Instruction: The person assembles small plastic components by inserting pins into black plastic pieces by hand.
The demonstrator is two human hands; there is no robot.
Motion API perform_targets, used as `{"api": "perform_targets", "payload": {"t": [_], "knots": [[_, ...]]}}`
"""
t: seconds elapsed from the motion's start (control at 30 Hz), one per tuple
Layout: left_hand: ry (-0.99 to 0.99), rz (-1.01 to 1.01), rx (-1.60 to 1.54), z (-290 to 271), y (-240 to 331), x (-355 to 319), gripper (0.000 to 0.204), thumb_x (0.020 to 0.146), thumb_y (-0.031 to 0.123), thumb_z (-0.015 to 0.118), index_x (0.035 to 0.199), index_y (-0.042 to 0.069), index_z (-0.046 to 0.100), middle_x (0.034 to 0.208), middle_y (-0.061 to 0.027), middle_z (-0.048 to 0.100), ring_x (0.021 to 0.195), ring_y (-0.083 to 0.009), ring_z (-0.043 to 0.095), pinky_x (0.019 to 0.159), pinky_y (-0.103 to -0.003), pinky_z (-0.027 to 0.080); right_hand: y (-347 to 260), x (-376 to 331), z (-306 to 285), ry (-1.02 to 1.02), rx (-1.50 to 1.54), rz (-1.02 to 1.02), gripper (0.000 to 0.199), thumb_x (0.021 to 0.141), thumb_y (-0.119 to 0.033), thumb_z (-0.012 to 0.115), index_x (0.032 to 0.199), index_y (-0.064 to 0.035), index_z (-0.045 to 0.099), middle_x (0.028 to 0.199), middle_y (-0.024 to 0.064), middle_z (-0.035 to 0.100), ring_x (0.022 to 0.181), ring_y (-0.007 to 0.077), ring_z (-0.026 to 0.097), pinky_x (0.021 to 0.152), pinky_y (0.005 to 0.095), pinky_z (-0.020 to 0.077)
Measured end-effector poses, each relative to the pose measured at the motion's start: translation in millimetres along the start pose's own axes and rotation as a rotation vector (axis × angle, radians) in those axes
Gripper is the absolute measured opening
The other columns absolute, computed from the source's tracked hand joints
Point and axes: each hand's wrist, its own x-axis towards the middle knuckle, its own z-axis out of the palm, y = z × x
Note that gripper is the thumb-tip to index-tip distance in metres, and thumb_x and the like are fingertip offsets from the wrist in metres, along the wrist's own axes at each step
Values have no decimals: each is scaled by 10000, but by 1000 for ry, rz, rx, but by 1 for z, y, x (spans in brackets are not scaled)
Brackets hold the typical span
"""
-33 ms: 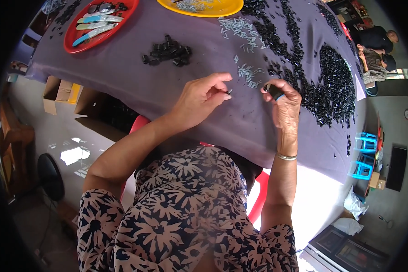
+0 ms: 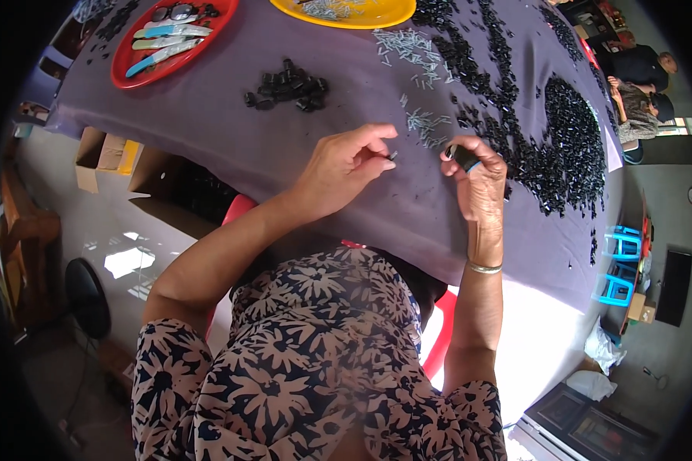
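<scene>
My left hand (image 2: 344, 167) hovers over the table's middle. Its thumb and fingers curl around a small grey pin-like piece (image 2: 393, 156) that shows at the thumb tip. To its right, my right hand (image 2: 478, 170) is closed with a small black piece (image 2: 448, 152) at its fingertips. A black band with a light blue edge (image 2: 464, 158) lies around or against a finger; I cannot tell if it is worn or held. Just beyond both hands lies a scatter of small grey pins (image 2: 427, 127). A small heap of black cylindrical parts (image 2: 288, 88) sits farther left.
A purple cloth (image 2: 361, 84) covers the table. A large spread of small black parts (image 2: 569, 146) fills its right side. A red tray (image 2: 123, 77) holds blue-handled tools and glasses; a yellow plate (image 2: 346, 23) holds pins. An open cardboard box (image 2: 161, 184) stands left below the edge.
My right hand has shifted very slightly toward my left hand. The whole view has moved a little; both hands keep their grips.
</scene>
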Motion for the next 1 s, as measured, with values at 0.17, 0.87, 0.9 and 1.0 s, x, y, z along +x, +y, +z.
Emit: {"api": "perform_targets", "payload": {"t": [0.17, 0.87, 0.9, 1.0], "knots": [[0, 65, 37, 1, -6, 0, 377, 840, -6, 693, 1196, 38, 578, 830, -6, 622, 673, -41, 500, 614, -209, 450, -1, -9, 26, -79, 447, 114, 452, 845, -364, 735, 1039, 16, 586, 888, 76, 604, 710, 124, 494, 639, 284, 432], [-81, 72, 117, -2, -6, -2, 514, 788, -19, 691, 1262, 55, 506, 847, -65, 657, 740, -166, 652, 689, -289, 533, -20, -15, 52, -167, -592, -187, 202, 892, 81, 540, 1055, 8, 634, 945, 46, 608, 838, 72, 585, 759, 212, 485], [-74, 66, 118, -1, -7, -2, 514, 788, -19, 691, 1262, 55, 506, 847, -65, 657, 740, -166, 652, 689, -289, 533, -19, -15, 53, -175, -589, -186, 202, 892, 81, 540, 1055, 8, 634, 945, 46, 608, 838, 72, 585, 759, 212, 485], [-64, 103, 139, 0, -8, -2, 529, 783, -26, 682, 1270, 63, 495, 839, -69, 652, 722, -186, 648, 660, -296, 526, -13, -17, 53, -93, -485, -97, 183, 881, 103, 551, 1025, 14, 620, 945, 30, 615, 871, 74, 583, 801, 218, 481]]}}
